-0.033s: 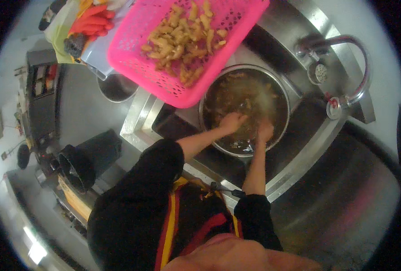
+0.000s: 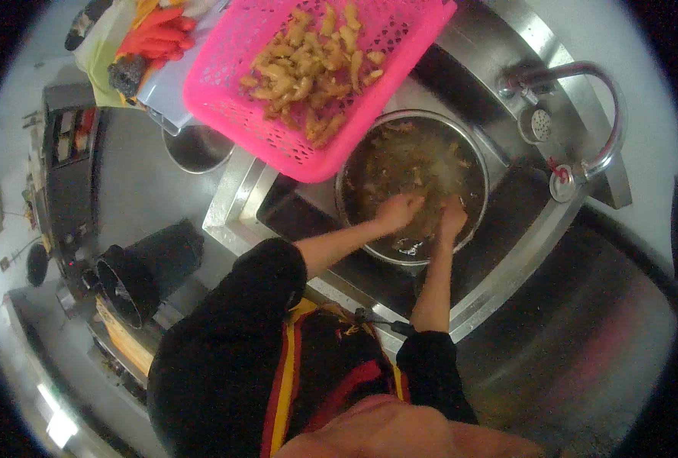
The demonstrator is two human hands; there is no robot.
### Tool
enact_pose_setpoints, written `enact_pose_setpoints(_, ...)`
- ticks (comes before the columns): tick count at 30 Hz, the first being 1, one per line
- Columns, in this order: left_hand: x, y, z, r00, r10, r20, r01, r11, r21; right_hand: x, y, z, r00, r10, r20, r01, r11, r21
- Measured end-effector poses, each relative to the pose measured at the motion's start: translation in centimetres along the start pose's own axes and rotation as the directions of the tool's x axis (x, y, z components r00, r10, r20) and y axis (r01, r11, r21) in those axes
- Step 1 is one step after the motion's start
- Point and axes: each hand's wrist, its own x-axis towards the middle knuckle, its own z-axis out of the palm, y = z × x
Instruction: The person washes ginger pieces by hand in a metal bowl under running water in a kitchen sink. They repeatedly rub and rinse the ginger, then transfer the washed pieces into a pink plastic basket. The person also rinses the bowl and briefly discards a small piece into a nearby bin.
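A round metal basin [image 2: 479,217] stands in the sink, filled with murky brown water [image 2: 430,156]. Knobbly pieces that look like ginger show dimly in it. Over the near half of the basin, my left hand [image 2: 400,213] is closed, fingers curled at the water. Close by on its right, my right hand [image 2: 452,217] is curled with the fingertips pointing down. What either hand holds is too small or hidden to make out. Beyond the basin, at its far left, a pink perforated basket [image 2: 316,169] carries a heap of tan ginger roots [image 2: 308,72].
A curved metal faucet [image 2: 617,114] rises at the right of the sink, by a round drain strainer [image 2: 539,124]. Orange rubber gloves [image 2: 158,37] lie left of the basket. A metal pot [image 2: 195,149] and a black bin [image 2: 129,286] are farther left. The sink rim [image 2: 228,198] runs nearby.
Both hands have shifted slightly; my right hand is raised a little and its curled fingers show more clearly. The basket and basin stay in place.
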Motion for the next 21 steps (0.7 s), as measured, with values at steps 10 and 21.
enact_pose_setpoints(10, -11.4, 15.7, -22.4, 0.418, 0.578, -0.701, -0.611, 0.750, 0.254, -10.5, -29.3, -7.8, 0.717, -0.695, -0.055, 0.628, 0.610, 0.483)
enact_pose_setpoints(21, -10.7, 8.2, -32.3, 0.601, 0.450, -0.661, -0.067, 0.852, 0.519, 0.3, -44.1, 5.4, 0.681, -0.713, 0.165, 0.654, 0.493, -0.573)
